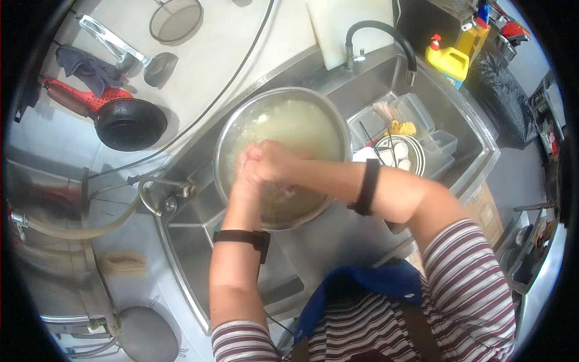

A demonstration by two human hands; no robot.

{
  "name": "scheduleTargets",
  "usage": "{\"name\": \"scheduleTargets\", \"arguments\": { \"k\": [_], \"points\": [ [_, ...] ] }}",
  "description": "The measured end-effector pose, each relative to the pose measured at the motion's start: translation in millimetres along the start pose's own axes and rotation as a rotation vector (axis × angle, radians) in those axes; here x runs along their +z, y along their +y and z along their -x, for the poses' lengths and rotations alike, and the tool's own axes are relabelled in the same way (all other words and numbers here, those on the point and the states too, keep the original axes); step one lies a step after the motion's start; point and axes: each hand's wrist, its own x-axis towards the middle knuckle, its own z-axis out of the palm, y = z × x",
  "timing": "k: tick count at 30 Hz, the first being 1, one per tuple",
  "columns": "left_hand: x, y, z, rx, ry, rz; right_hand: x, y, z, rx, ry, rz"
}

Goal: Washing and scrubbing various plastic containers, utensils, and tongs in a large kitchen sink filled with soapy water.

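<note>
A large round metal basin [346, 131] of cloudy, yellowish water [303, 122] rests over the middle of the stainless steel double sink. Pressed together above the water at the basin's left part are my two hands. My right hand [273, 160] is closed over my left hand [246, 163], and whether anything lies between them is hidden. Pinkish pieces [287, 192] show in the water below my right forearm. Both forearms carry a dark wrist strap.
The right sink bowl holds clear plastic containers [414, 113], white dishes [420, 145] and a yellow cloth [401, 128]. A black gooseneck faucet [382, 25] arches over it. A yellow jug [448, 63] stands beyond. Along the left wall hang a black frying pan [131, 124] and utensils.
</note>
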Motion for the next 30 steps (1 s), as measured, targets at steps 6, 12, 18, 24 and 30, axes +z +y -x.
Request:
{"name": "scheduleTargets", "arguments": {
  "k": [6,12,18,24,30],
  "points": [
    [46.1,1.5,-11.7,0.079,0.127,-0.144,0.3,14.4,-14.4,-0.172,0.291,0.059],
    [93.6,-14.5,24.3,0.120,0.334,-0.051,-15.9,29.7,-34.1,-0.109,0.540,0.232],
    [86.4,16.3,66.4,0.441,0.235,-0.832,-82.1,18.2,-41.6,0.015,0.376,0.282],
    [69.6,89.9,113.1,0.391,0.175,-1.142,-149.4,-34.9,-27.6,-0.425,0.337,-0.207],
    [35.3,77.6,88.1,0.750,0.262,-1.786,-116.2,22.2,-34.9,-0.071,0.408,0.775]
  ]
}}
